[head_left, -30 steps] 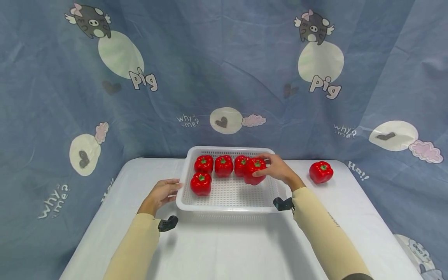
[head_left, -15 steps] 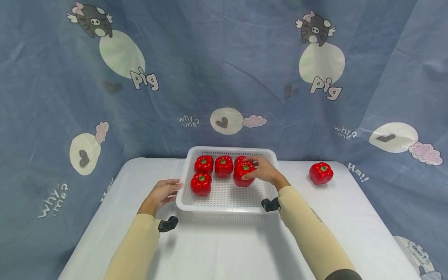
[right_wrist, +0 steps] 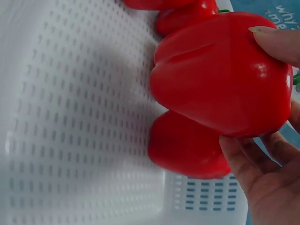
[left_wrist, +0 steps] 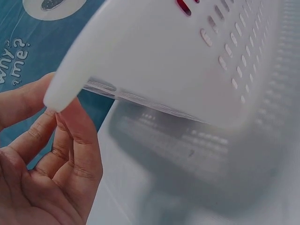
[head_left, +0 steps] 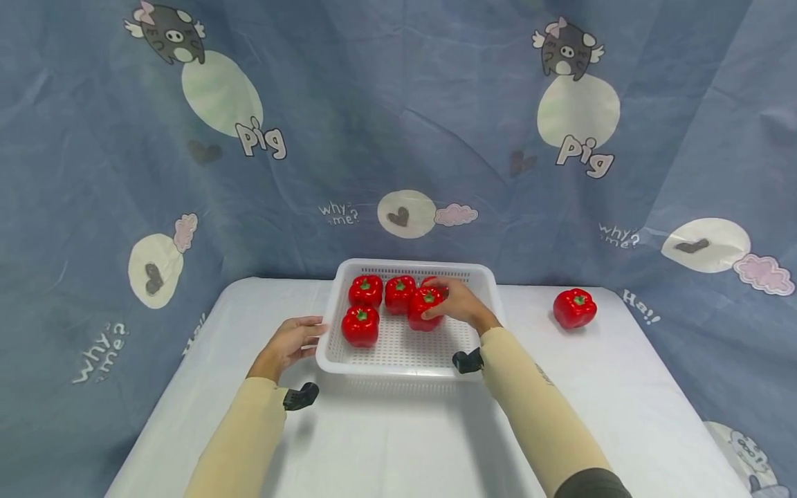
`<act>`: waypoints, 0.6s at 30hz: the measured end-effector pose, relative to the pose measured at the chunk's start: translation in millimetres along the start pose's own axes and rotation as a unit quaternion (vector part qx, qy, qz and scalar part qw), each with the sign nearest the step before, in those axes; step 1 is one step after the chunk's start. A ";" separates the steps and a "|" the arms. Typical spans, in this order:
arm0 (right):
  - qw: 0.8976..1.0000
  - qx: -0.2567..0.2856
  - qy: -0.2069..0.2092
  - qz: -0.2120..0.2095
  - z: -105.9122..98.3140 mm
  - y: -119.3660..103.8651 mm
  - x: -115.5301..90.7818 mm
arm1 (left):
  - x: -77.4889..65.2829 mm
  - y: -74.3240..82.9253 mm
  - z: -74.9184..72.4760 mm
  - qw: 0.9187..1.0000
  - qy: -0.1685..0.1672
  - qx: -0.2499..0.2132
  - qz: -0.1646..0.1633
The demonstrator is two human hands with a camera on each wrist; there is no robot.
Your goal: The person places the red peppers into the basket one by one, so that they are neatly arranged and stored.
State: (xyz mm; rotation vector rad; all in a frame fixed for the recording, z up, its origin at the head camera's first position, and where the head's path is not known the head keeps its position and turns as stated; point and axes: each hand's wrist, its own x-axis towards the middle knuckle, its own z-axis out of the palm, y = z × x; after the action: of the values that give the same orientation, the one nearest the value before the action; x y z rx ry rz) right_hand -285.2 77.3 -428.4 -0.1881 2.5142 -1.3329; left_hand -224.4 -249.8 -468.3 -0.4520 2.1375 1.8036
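Note:
In the head view a white perforated plastic basket [head_left: 398, 370] stands on the table. My left hand [head_left: 295, 344] is at its left side; the left wrist view shows thumb and fingers pinching the basket rim [left_wrist: 70, 79]. Inside the basket, my right hand [head_left: 459, 304] grips a red bell pepper [right_wrist: 220, 75] between thumb and fingers, its green stem turned up. Behind it, another red bell pepper [right_wrist: 187, 150] is partly hidden by my hand and the held one. Further left sit more bell peppers: two at the back [head_left: 366, 291] and one in front [head_left: 360, 327].
One more red bell pepper [head_left: 575, 308] lies on the white-covered table [head_left: 386, 443], right of the basket. A blue curtain [head_left: 349, 138] with printed pigs hangs behind the table.
My right hand has carried its bell pepper leftward within the basket, alongside the back row. My left hand stays at the rim, and the view has shifted slightly.

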 end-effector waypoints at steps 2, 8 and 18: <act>1.000 0.004 -0.004 -0.003 3.9 -2.2 2.0 | -0.8 0.3 -2.0 1.000 -0.002 -0.002 0.003; 1.000 0.012 -0.011 0.003 14.8 -4.5 4.6 | -0.2 1.1 -1.2 1.000 0.000 0.001 0.000; 1.000 0.006 -0.012 0.007 28.3 -8.4 5.6 | 0.6 -1.5 -1.5 1.000 0.005 0.002 0.003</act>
State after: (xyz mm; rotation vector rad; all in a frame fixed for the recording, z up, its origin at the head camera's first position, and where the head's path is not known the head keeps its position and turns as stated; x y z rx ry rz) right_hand -281.9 48.9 -437.6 -0.1834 2.4840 -1.3315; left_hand -224.4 -251.5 -469.6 -0.4544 2.1507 1.8030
